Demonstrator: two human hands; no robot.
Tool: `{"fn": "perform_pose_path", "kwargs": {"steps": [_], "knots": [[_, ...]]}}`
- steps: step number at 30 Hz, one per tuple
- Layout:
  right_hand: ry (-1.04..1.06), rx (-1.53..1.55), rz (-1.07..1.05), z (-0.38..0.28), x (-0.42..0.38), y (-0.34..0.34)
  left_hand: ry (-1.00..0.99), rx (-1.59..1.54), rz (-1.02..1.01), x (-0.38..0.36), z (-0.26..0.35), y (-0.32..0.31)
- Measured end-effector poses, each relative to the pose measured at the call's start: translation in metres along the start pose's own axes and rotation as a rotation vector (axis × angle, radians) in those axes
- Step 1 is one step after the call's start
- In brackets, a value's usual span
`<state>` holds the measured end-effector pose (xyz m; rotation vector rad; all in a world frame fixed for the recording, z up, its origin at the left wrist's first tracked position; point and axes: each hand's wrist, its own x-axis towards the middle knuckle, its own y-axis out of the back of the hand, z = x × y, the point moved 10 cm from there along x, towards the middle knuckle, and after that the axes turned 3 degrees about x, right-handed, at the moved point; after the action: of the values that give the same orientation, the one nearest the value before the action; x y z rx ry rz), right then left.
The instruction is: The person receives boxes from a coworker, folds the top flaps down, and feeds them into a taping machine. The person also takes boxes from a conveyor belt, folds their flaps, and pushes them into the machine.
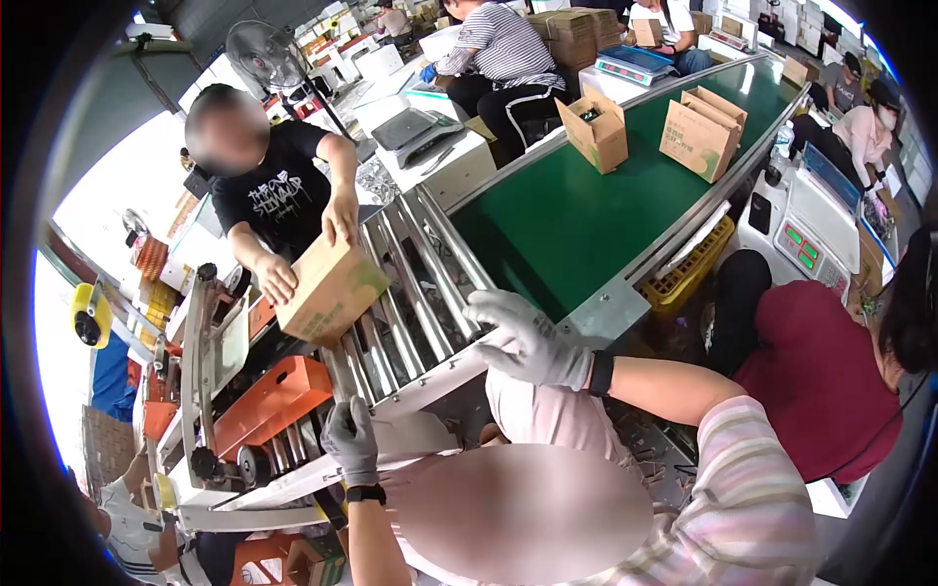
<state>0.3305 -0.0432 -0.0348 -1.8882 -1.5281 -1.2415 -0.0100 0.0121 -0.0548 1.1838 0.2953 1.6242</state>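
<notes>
My left hand [351, 441], in a grey glove, is by the near edge of the roller conveyor [405, 278], fingers pointing up and apart, holding nothing. To the right, my right hand [532, 342], also gloved, is held out over the conveyor's side rail with its fingers spread and nothing in them. Across the rollers, a person in a black T-shirt grips a cardboard box [332, 293] with both bare hands, tilted over the rollers beside an orange-sided machine [274, 402]. Neither of my hands touches that box.
A green belt [528, 230] leads away to the upper right, carrying an open carton [595, 135] and more cartons [702, 137]. A seated person in dark red is close on my right, near a scale [796, 244]. A yellow crate [692, 264] sits below the belt.
</notes>
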Motion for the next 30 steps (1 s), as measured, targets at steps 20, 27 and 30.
{"fn": "perform_pose_path", "kwargs": {"steps": [20, 27, 30], "knots": [[-1.108, 0.365, 0.965, 0.444, -0.014, 0.270, 0.046, 0.090, -0.045, -0.002, 0.000, -0.005], [-1.167, 0.667, 0.802, 0.375, -0.005, 0.244, 0.149, -0.017, -0.074, -0.002, -0.007, 0.002], [-1.131, 1.047, 0.430, 0.303, 0.033, 0.190, 0.119, -0.310, 0.029, 0.021, 0.032, 0.005]]}}
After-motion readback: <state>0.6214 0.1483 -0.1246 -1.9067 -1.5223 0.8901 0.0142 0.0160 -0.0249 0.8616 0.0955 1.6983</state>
